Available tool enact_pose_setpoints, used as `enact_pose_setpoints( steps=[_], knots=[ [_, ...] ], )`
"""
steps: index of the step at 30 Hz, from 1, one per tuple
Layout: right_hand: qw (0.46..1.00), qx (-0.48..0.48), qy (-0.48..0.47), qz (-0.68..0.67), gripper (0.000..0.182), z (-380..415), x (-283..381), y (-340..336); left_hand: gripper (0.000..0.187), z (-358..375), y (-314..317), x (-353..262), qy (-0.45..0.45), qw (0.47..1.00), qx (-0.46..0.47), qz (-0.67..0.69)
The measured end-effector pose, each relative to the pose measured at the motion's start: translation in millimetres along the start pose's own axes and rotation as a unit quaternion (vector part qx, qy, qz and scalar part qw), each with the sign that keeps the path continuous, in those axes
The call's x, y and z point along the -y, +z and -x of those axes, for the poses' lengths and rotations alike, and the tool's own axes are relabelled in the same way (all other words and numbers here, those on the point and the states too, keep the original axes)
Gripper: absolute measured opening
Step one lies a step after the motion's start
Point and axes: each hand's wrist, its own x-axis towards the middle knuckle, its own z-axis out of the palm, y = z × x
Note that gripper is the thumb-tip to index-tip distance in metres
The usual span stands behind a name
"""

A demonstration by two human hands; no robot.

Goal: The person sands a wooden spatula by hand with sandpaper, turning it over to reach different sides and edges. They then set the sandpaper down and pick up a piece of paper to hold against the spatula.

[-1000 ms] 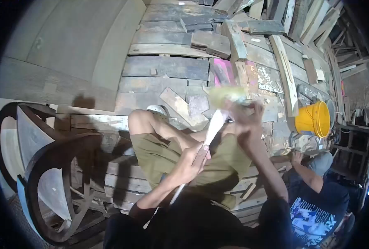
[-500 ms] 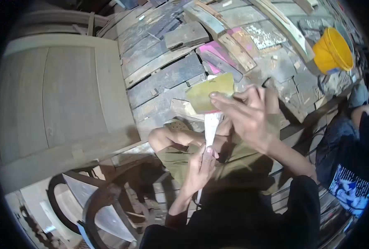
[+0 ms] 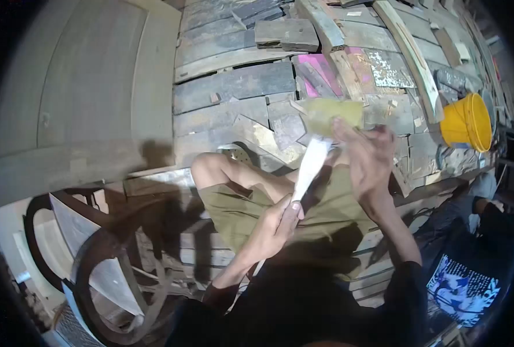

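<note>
Hands (image 3: 280, 222) on white strip (image 3: 310, 168) and sandpaper (image 3: 332, 113).

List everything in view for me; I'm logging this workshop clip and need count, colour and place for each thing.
stick: 1, white, upright over the lap, held at its lower end
sandpaper: 1, yellow-green, at the stick's top
bucket: 1, yellow, right, on the floor
planks: many, grey, some with pink paint, across the floor
panel: 1, pale wood, upper left
chair frames: 2 as far as I can tell, dark brown, lower left
co-worker: 1, dark printed shirt, lower right
shorts: 1, olive, centre
left hand: grips the stick
right hand: holds the sandpaper
</note>
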Motion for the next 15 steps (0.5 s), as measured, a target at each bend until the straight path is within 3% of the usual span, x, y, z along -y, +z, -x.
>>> enact_pose_setpoints(
  steps=[1,3,4,6,9,10,12,13,15],
  knots=[
    [0.998,-0.035,0.024,-0.047,0.022,0,-3,7,0.027,-2,2,1,0.023,1.0,0.007,-0.007],
    [0.981,0.032,-0.125,0.143,0.022,12,14,11,0.027,-2,1,1,0.008,0.999,-0.014,0.033],
    [0.975,0.068,-0.177,0.117,0.022,18,27,14,0.028,1,0,2,-0.004,0.999,-0.021,0.047],
    [0.974,0.029,-0.162,0.155,0.023,5,25,7,0.029,4,-2,5,0.011,0.999,-0.013,0.04],
    [0.998,-0.033,0.026,0.052,0.03,-9,10,4,0.027,13,-9,-1,-0.052,0.997,0.012,0.054],
    [0.998,-0.031,0.004,0.063,0.032,-6,13,9,0.027,13,-9,0,-0.053,0.996,0.014,0.07],
    [0.982,0.028,-0.136,0.124,0.027,3,32,12,0.028,9,-11,3,-0.019,0.999,-0.013,0.039],
    [0.98,0.061,-0.182,0.056,0.028,11,38,24,0.028,11,-15,5,-0.036,0.997,-0.021,0.068],
    [0.964,0.059,-0.23,0.12,0.028,11,27,18,0.029,14,-19,13,0.001,0.999,-0.01,0.037]
  ],
)
